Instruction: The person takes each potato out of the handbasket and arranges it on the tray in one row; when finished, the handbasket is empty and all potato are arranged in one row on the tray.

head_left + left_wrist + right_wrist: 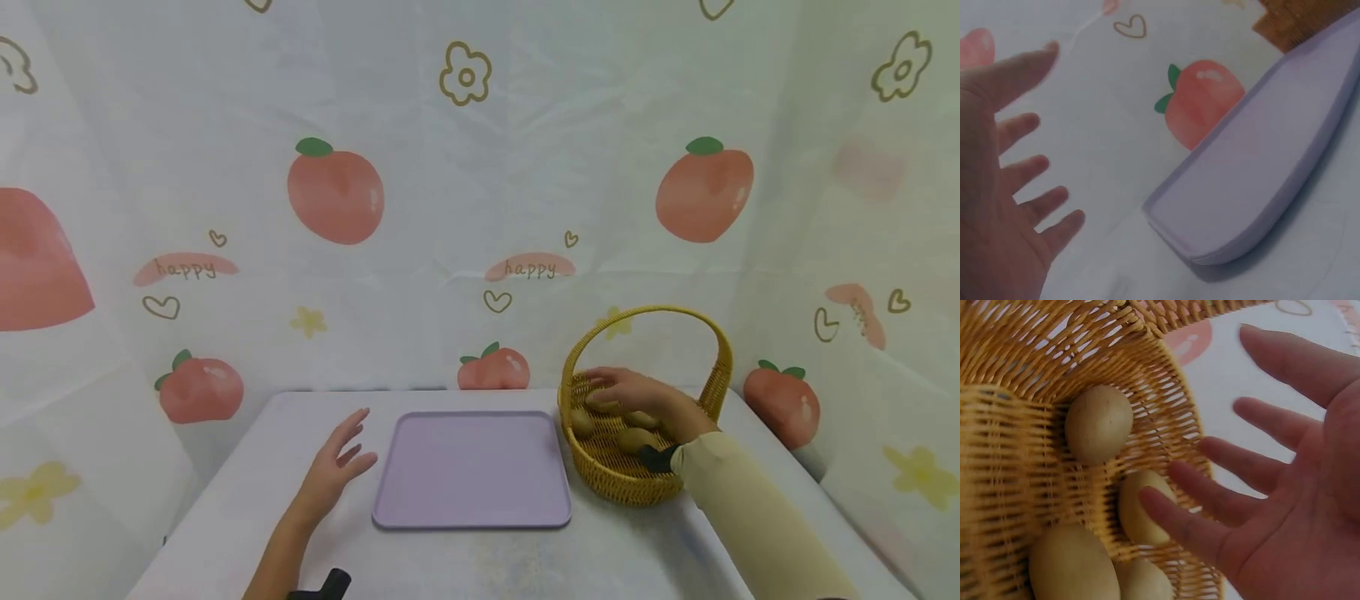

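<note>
My right hand (pixel 648 396) hovers over the wicker basket (pixel 626 490), fingers spread, holding nothing. Inside the basket lie several smooth, tan, egg-shaped things; one rounder piece (pixel 1099 425) sits near the wall in the right wrist view. Another tan piece (pixel 1146 515) is partly covered by a fingertip in that view, and a larger one (pixel 1072 565) lies lower down. To the left of the lilac tray (pixel 472 471), my left hand (pixel 333 467) is held up with fingers apart and nothing in it. The tray bears nothing.
A white table (pixel 420 567) carries the tray in the middle and the basket at the right. The basket's tall arched handle (pixel 660 308) rises near my right hand. Behind hangs a white cloth (pixel 465 183) printed with peaches, hearts and flowers.
</note>
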A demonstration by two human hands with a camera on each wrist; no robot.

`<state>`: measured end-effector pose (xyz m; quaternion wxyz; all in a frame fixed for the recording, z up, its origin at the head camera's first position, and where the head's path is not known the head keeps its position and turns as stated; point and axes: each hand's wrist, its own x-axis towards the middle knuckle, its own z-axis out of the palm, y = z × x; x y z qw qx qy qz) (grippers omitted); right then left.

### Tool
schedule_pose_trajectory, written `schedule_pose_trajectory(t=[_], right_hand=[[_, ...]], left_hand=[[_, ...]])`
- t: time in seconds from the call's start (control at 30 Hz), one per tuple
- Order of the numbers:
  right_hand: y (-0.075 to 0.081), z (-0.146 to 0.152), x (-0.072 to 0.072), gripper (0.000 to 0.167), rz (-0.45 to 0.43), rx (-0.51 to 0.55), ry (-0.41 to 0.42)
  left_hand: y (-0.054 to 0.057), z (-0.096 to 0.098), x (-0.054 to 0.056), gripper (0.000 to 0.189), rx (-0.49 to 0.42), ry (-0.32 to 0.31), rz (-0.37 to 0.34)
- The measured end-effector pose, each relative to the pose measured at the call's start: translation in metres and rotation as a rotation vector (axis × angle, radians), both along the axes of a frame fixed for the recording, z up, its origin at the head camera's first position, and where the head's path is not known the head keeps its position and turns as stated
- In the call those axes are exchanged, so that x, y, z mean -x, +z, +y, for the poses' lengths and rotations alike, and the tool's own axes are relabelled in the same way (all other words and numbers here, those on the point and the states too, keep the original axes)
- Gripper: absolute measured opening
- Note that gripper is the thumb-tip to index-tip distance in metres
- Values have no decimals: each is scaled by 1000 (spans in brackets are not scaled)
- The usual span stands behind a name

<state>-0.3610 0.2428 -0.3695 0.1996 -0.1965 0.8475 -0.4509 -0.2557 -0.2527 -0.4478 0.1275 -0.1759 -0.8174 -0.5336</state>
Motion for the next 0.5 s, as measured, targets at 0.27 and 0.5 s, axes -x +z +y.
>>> schedule_pose_trajectory(t=[0.27, 0.5], right_hand=[[-19, -23, 12, 58, -193, -49, -96], [-25, -34, 16, 49, -189, -189, -78]], left_hand=[[-22, 9, 3, 71, -62, -17, -308], [-29, 8, 3, 78, -31, -11, -343]])
